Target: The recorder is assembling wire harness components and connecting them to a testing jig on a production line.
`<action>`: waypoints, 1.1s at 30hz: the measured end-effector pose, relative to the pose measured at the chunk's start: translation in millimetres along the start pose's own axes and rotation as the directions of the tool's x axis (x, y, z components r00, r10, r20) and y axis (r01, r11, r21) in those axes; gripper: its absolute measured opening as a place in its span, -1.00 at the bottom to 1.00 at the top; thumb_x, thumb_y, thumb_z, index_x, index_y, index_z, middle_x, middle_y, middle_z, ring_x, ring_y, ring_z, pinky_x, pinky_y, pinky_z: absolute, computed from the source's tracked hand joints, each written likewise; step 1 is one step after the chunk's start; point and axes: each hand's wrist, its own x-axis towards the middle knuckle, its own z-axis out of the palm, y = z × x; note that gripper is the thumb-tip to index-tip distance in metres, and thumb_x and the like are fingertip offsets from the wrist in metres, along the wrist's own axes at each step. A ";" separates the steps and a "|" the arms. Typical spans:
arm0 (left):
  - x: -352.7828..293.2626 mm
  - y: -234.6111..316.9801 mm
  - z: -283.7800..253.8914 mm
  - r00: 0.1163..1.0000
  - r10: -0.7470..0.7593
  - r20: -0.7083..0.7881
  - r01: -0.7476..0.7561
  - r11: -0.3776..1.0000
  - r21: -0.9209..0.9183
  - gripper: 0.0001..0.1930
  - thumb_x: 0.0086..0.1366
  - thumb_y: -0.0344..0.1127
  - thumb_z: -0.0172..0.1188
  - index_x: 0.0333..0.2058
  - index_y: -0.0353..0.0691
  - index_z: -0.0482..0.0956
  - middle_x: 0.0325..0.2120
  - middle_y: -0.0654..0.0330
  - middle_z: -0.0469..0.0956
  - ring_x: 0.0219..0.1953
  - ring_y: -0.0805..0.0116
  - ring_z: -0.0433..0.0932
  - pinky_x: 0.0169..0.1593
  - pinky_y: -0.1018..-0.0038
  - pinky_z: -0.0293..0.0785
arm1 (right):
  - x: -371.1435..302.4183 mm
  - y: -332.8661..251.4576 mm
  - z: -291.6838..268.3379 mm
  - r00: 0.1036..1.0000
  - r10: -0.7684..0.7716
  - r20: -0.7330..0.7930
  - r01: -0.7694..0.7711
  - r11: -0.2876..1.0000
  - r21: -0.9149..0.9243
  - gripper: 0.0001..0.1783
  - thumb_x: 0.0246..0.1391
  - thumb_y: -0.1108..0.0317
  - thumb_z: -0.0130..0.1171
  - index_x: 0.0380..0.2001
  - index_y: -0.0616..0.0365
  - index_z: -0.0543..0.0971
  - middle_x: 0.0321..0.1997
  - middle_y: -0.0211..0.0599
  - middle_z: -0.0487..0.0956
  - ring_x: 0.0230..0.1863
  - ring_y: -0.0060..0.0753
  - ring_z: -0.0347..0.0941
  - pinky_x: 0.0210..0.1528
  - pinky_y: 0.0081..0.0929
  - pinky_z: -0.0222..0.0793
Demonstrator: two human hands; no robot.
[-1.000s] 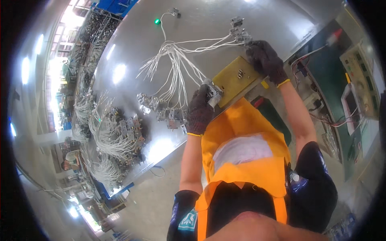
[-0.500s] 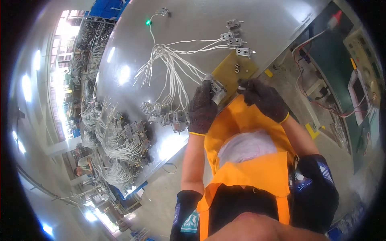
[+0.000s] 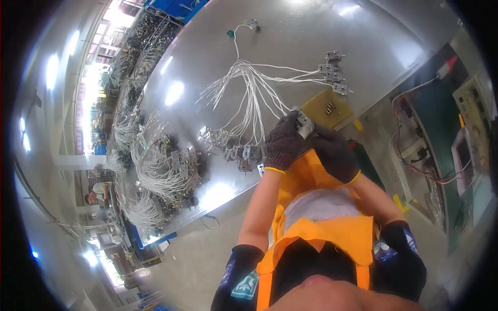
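Observation:
My left hand [image 3: 284, 143], in a dark knitted glove with a yellow cuff, grips a small metal box-shaped unit [image 3: 304, 126] with white wires. Close against that unit's right side is my gloved right hand [image 3: 334, 154], its fingers curled; whatever they pinch is hidden. Just beyond the hands lies a yellow board [image 3: 314, 107] bearing several small metal pieces [image 3: 330, 109]. From the held unit, white wires [image 3: 248, 85] run to a bundle on the metal table. Similar units [image 3: 332, 68] sit in a short row at the far right, and more [image 3: 244, 154] lie left of my left hand.
A heap of wired units [image 3: 179, 166] covers the table's left end. One unit [image 3: 251, 24] and a green piece [image 3: 231, 33] lie at the far side. To the right, beyond the table [image 3: 295, 44], stands a green surface [image 3: 433, 111] with red cables [image 3: 398, 140].
My right hand has come left to meet the unit in my left hand; a small pale piece seen in its fingers before is hidden now. The whole view has shifted and turned slightly.

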 end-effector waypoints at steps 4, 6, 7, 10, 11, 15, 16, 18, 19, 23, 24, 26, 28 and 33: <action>0.6 6.1 0.2 1.000 -0.006 0.009 0.006 1.000 -0.015 -0.48 0.25 0.01 0.19 0.11 -0.12 0.46 -0.06 -0.03 0.55 0.01 0.00 0.53 0.05 0.22 0.43 | 7.5 -4.7 -21.4 0.926 -0.292 0.239 0.368 0.834 -0.410 -0.81 0.04 0.57 0.11 -0.27 0.15 0.61 -0.17 -0.06 0.58 -0.20 0.04 0.52 -0.18 -0.32 0.44; 1.9 5.0 2.2 1.000 -0.016 0.010 0.017 1.000 -0.026 -0.49 0.25 0.00 0.20 0.10 -0.13 0.47 -0.08 -0.03 0.55 0.00 0.00 0.53 0.04 0.22 0.43 | 9.3 -10.7 -15.5 0.973 -0.215 0.089 0.230 0.943 -0.239 -0.84 0.10 0.51 0.09 -0.27 0.10 0.60 -0.24 -0.13 0.58 -0.30 -0.07 0.51 -0.28 -0.36 0.43; 2.6 -5.8 9.4 0.999 0.013 -0.036 -0.014 1.000 -0.008 -0.47 0.21 0.03 0.22 0.08 -0.12 0.47 -0.08 -0.01 0.55 -0.03 -0.01 0.54 0.01 0.19 0.44 | 10.0 -13.5 -10.2 0.995 -0.092 -0.042 0.091 0.995 -0.031 -0.86 0.15 0.45 0.07 -0.27 0.05 0.60 -0.30 -0.19 0.58 -0.41 -0.17 0.51 -0.37 -0.41 0.42; 0.0 -14.4 11.7 0.996 0.084 -0.003 -0.084 0.994 -0.073 -0.41 0.15 0.05 0.27 0.09 -0.11 0.44 -0.12 -0.02 0.55 -0.07 -0.06 0.54 -0.02 0.14 0.46 | 3.2 -14.1 1.7 0.614 0.722 0.320 -0.664 0.254 0.703 -0.83 0.27 0.26 0.00 -0.26 -0.01 0.57 -0.43 -0.36 0.56 -0.61 -0.45 0.41 -0.58 -0.53 0.34; -5.2 -6.7 6.8 0.993 0.098 -0.061 -0.091 0.991 0.099 -0.38 0.13 0.03 0.29 0.12 -0.10 0.41 -0.15 -0.05 0.53 -0.09 -0.09 0.53 -0.03 0.12 0.47 | 5.1 -14.0 11.0 0.570 0.717 0.402 -0.602 0.032 0.798 -0.72 0.32 0.12 -0.06 -0.27 0.01 0.55 -0.47 -0.46 0.54 -0.70 -0.63 0.33 -0.69 -0.62 0.27; -8.2 -7.2 5.8 0.996 0.065 -0.066 -0.062 0.997 0.045 -0.39 0.14 -0.11 0.32 0.15 -0.12 0.37 -0.13 -0.08 0.53 -0.11 -0.07 0.55 -0.05 0.14 0.48 | -8.6 -6.4 6.3 0.582 0.676 0.453 -0.566 -0.064 0.822 -0.74 0.29 0.13 -0.01 -0.21 0.05 0.55 -0.42 -0.44 0.56 -0.64 -0.58 0.39 -0.62 -0.60 0.33; -13.0 -4.5 4.2 0.998 0.046 -0.047 -0.051 0.991 -0.124 -0.42 0.16 -0.20 0.29 0.14 -0.17 0.37 -0.12 -0.06 0.54 -0.11 0.01 0.57 -0.04 0.23 0.49 | -12.0 -4.7 6.9 0.589 0.652 0.478 -0.557 -0.102 0.824 -0.73 0.28 0.13 0.00 -0.19 0.06 0.54 -0.41 -0.43 0.56 -0.61 -0.57 0.40 -0.59 -0.60 0.35; -18.7 -6.7 3.3 1.000 0.017 -0.008 -0.018 0.959 -0.281 -0.45 0.18 -0.28 0.27 0.14 -0.23 0.37 -0.11 -0.04 0.55 -0.11 0.08 0.59 -0.02 0.32 0.49 | -15.3 -6.9 7.4 0.586 0.632 0.508 -0.542 -0.160 0.825 -0.73 0.27 0.14 0.02 -0.17 0.08 0.54 -0.40 -0.43 0.56 -0.59 -0.55 0.42 -0.57 -0.59 0.37; -18.0 -9.7 4.2 0.999 0.027 -0.027 -0.034 0.957 -0.289 -0.46 0.16 -0.31 0.30 0.12 -0.22 0.38 -0.14 -0.02 0.55 -0.13 0.09 0.58 -0.05 0.31 0.49 | -15.6 -8.4 4.0 0.611 0.645 0.459 -0.555 -0.065 0.829 -0.72 0.27 0.15 0.03 -0.14 0.09 0.54 -0.36 -0.42 0.56 -0.50 -0.56 0.44 -0.45 -0.57 0.40; -11.7 -25.8 3.3 0.999 0.037 -0.035 -0.048 0.917 -0.395 -0.50 0.15 -0.35 0.32 0.06 -0.24 0.42 -0.22 0.09 0.57 -0.21 0.29 0.57 -0.10 0.38 0.48 | 7.4 19.9 -0.3 0.787 0.532 0.312 -0.583 0.474 0.660 -0.67 0.25 0.19 0.05 -0.04 0.16 0.52 -0.25 -0.41 0.55 -0.24 -0.59 0.46 -0.14 -0.54 0.41; -11.0 -29.6 4.1 0.985 0.086 -0.148 -0.134 0.928 -0.347 -0.52 0.15 -0.36 0.32 0.05 -0.25 0.44 -0.24 0.12 0.57 -0.23 0.35 0.56 -0.11 0.40 0.48 | 11.8 45.1 1.6 0.890 0.417 0.181 -0.445 0.713 0.542 -0.68 0.25 0.23 0.06 -0.03 0.18 0.52 -0.23 -0.42 0.56 -0.21 -0.59 0.46 -0.11 -0.55 0.41; -10.0 -25.4 0.7 0.996 0.024 -0.083 -0.051 0.936 -0.348 -0.52 0.24 -0.33 0.23 0.13 -0.24 0.42 -0.14 0.15 0.55 -0.10 0.37 0.50 0.00 0.46 0.43 | 28.5 61.5 -0.6 0.961 0.263 0.080 -0.273 0.883 0.382 -0.68 0.25 0.27 0.06 -0.02 0.21 0.52 -0.21 -0.43 0.56 -0.19 -0.60 0.45 -0.08 -0.57 0.40; -6.3 -27.5 7.3 0.992 0.001 -0.123 -0.047 0.928 -0.370 -0.52 0.22 -0.30 0.27 0.11 -0.24 0.44 -0.18 0.16 0.56 -0.17 0.38 0.51 -0.05 0.44 0.45 | 65.4 31.9 -22.7 0.863 0.505 0.033 -0.359 0.566 0.742 -0.72 0.25 0.33 0.08 -0.03 0.20 0.53 -0.17 -0.43 0.57 -0.20 -0.59 0.47 -0.09 -0.59 0.41; -2.5 -17.6 19.0 0.998 0.005 -0.068 -0.013 0.993 -0.114 -0.51 0.17 -0.26 0.33 0.07 -0.23 0.47 -0.25 0.15 0.58 -0.23 0.35 0.54 -0.11 0.43 0.47 | 64.5 50.6 -26.0 0.854 0.520 -0.023 -0.395 0.676 0.623 -0.74 0.27 0.34 0.06 -0.02 0.18 0.54 -0.21 -0.45 0.59 -0.26 -0.60 0.47 -0.15 -0.62 0.42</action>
